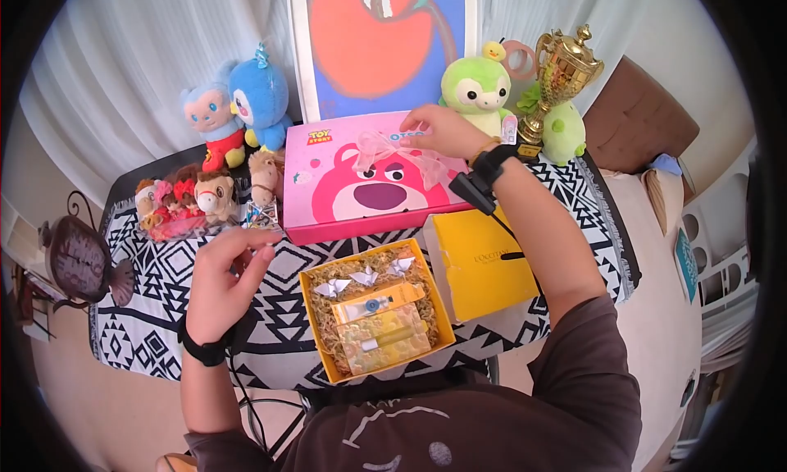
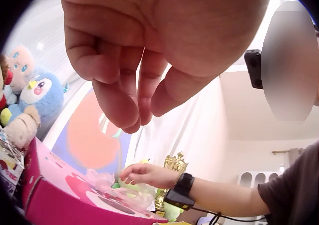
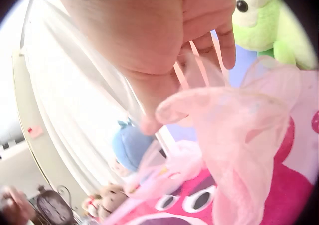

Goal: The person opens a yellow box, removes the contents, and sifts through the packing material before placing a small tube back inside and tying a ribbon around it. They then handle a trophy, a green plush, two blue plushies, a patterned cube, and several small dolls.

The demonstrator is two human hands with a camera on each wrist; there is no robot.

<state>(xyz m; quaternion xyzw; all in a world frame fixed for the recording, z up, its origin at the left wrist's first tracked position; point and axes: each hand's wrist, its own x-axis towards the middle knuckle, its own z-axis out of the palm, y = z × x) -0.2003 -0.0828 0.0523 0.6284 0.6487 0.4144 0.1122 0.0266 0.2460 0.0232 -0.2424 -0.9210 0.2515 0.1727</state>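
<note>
My right hand (image 1: 443, 136) hovers over the far right part of a pink Toy Story box (image 1: 316, 181), right at a sheer pink ribbon bow (image 1: 377, 150). In the right wrist view its fingers are spread loosely and the ribbon (image 3: 234, 115) hangs in front of their tips. My left hand (image 1: 225, 279) is raised left of an open yellow gift box (image 1: 447, 324), fingers loosely bent with nothing between them. Inside that box, on shredded paper, lie several white paper cranes (image 1: 363, 281), a cream tube (image 1: 373, 305) and a slim vial (image 1: 389, 338).
A yellow lid (image 1: 484, 283) lies right of the gift box. Plush toys (image 1: 258, 91) stand back left, a green plush (image 1: 475, 91) and gold trophy (image 1: 566, 70) back right. Small plush horses (image 1: 215, 197) sit left of the pink box. A dark clock (image 1: 78, 255) stands at the left.
</note>
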